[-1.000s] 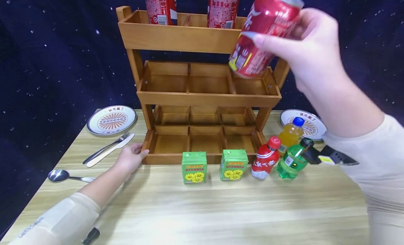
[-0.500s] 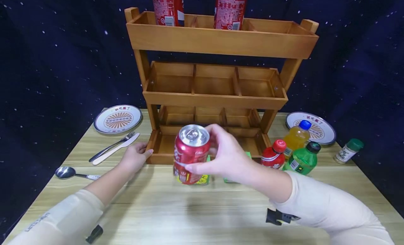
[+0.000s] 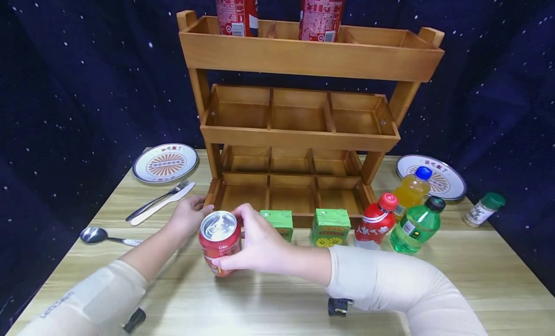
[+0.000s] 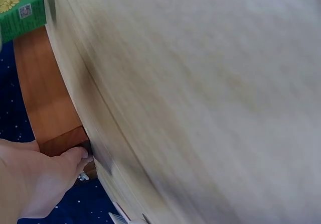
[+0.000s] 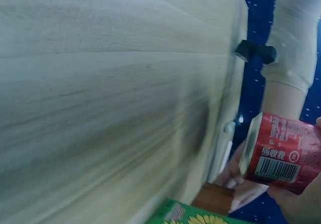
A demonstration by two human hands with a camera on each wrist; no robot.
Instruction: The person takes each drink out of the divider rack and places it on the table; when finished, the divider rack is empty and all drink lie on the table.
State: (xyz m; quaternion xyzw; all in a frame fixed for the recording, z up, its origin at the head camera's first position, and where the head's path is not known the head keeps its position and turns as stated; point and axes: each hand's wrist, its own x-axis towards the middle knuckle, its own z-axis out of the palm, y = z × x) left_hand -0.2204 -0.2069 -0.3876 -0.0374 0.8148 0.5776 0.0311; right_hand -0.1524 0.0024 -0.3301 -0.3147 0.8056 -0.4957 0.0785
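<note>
My right hand holds a red Coke can upright, thumb in front and fingers behind, left of centre over the table's near part. Whether its base touches the table I cannot tell. In the right wrist view the can shows its barcode side. My left hand grips the lower left front corner of the wooden rack; the left wrist view shows the thumb pressed on that corner. Just right of the can stand two green drink cartons, the left one partly hidden by my right hand.
Two red cans stand on the top tier. Right of the cartons are red, orange and green bottles, plus a shaker. Plates flank the rack; a fork, knife and spoon lie left.
My right hand has brought the can from beside the top tier's right end down and left to near the table, beside my left hand. The left hand keeps its grip on the rack.
</note>
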